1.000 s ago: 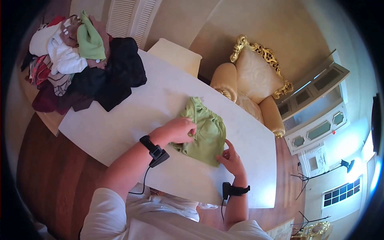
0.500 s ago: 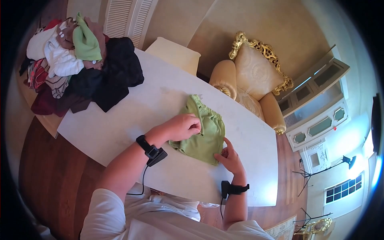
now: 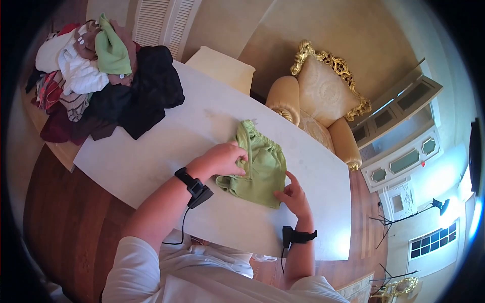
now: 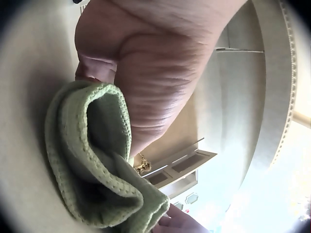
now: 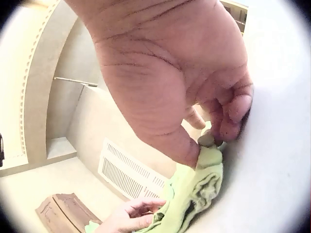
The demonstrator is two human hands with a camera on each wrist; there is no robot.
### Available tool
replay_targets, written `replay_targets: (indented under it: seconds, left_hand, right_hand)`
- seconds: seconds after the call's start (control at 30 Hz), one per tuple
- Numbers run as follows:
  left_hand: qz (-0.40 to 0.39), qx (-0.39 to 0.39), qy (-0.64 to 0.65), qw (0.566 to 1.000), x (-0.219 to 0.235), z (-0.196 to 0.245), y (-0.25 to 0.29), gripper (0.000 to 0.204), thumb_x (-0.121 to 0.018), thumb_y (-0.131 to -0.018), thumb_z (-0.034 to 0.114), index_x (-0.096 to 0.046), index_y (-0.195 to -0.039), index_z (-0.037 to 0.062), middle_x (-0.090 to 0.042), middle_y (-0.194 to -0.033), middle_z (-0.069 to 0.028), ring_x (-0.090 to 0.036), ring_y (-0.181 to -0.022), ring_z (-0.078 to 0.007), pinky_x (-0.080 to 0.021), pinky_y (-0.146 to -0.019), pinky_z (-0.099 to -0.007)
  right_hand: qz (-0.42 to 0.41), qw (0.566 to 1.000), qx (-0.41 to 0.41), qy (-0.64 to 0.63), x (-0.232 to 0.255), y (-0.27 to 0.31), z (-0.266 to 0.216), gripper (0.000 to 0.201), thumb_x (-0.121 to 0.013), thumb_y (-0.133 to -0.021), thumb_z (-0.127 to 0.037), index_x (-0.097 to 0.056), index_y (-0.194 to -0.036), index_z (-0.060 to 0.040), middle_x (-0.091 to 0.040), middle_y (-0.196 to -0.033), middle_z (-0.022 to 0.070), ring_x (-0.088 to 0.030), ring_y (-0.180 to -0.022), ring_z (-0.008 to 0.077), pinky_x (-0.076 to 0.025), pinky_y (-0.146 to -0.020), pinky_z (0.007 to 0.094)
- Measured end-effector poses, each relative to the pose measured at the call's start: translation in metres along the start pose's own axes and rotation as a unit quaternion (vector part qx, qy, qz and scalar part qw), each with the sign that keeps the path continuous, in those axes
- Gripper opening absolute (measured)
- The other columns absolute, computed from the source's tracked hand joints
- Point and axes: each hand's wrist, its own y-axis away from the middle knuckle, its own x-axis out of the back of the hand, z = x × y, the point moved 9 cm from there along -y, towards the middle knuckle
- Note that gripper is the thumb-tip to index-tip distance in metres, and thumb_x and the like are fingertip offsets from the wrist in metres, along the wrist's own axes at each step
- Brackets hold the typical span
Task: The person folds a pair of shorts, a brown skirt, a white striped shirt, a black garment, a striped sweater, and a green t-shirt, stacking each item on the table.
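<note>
A pair of light green shorts [image 3: 268,169] with a gathered elastic waistband lies on the white table [image 3: 177,131], its left side folded over. My left hand [image 3: 226,159] grips that folded layer between thumb and fingers. In the left wrist view, an open leg hem [image 4: 97,155] of the shorts curls below this hand, and most of its fingers are hidden. At the lower right corner my right hand [image 3: 294,198] pinches the fabric, its thumb on top and a finger along the side edge. The right wrist view shows the layered cloth [image 5: 206,179] under the right thumb.
A heap of mixed clothes, with black garments [image 3: 156,86] and another green piece [image 3: 112,50] on it, covers the far left end. Beyond the table stand a cream box-like piece of furniture [image 3: 220,68] and a gilded armchair [image 3: 326,93].
My left hand first shifted right with the folded layer, then came back a little to the left. The right hand has stayed at the lower right corner.
</note>
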Motion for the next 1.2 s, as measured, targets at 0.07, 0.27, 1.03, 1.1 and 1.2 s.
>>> replay_targets:
  seconds: [0.07, 0.27, 1.03, 1.1, 1.2]
  left_hand:
    - [0.0, -0.003, -0.001, 1.0, 0.0, 0.0, 0.0, 0.045, -0.09, -0.076, 0.03, -0.075, -0.114, 0.0106, -0.066, -0.106, -0.0119, -0.068, -0.098, -0.0307, -0.055, -0.088, -0.0402]
    - [-0.004, -0.005, 0.017, 1.0, -0.003, -0.006, -0.003, 0.035, -0.08, -0.087, 0.028, -0.074, -0.115, 0.0093, -0.068, -0.105, -0.0133, -0.069, -0.098, -0.0316, -0.055, -0.088, -0.0407]
    - [-0.01, 0.061, 0.044, 0.997, 0.009, -0.006, -0.004, 0.025, -0.083, -0.084, 0.028, -0.073, -0.087, 0.005, -0.071, -0.09, -0.0116, -0.069, -0.083, -0.0243, -0.055, -0.076, -0.0356]
    - [0.016, 0.029, 0.026, 0.999, 0.013, -0.006, -0.004, 0.024, -0.084, -0.084, 0.027, -0.072, -0.086, 0.0053, -0.068, -0.09, -0.0104, -0.068, -0.084, -0.0236, -0.054, -0.077, -0.0354]
    - [0.028, 0.034, 0.026, 0.999, 0.017, -0.005, 0.0, 0.021, -0.082, -0.083, 0.023, -0.073, -0.087, 0.0044, -0.068, -0.092, -0.0115, -0.068, -0.083, -0.0272, -0.055, -0.077, -0.0386]
  right_hand:
    - [-0.002, 1.0, 0.0, -0.031, 0.004, -0.004, -0.013, 0.08, -0.082, -0.085, -0.008, -0.045, -0.156, -0.0044, -0.059, -0.076, -0.001, -0.057, -0.067, 0.0076, -0.049, -0.064, 0.0257]
    - [-0.024, 0.984, 0.08, -0.159, -0.02, -0.032, -0.086, 0.069, -0.076, -0.093, -0.005, -0.045, -0.156, -0.0037, -0.066, -0.092, 0.0014, -0.063, -0.077, 0.0092, -0.052, -0.069, 0.0261]
    - [0.304, 0.94, 0.155, -0.016, -0.002, -0.078, -0.028, 0.03, -0.07, -0.087, -0.005, -0.067, -0.117, -0.0057, -0.062, -0.119, 0.0145, -0.062, -0.111, 0.0309, -0.053, -0.091, 0.0407]
    - [0.33, 0.934, 0.135, 0.0, 0.0, -0.076, -0.017, 0.033, -0.069, -0.089, -0.006, -0.067, -0.123, -0.006, -0.063, -0.119, 0.0116, -0.063, -0.11, 0.027, -0.053, -0.091, 0.0383]
    - [0.313, 0.943, 0.112, -0.032, 0.0, -0.079, -0.008, 0.04, -0.067, -0.091, -0.007, -0.064, -0.132, -0.0057, -0.065, -0.122, 0.0107, -0.064, -0.111, 0.0256, -0.052, -0.095, 0.0369]
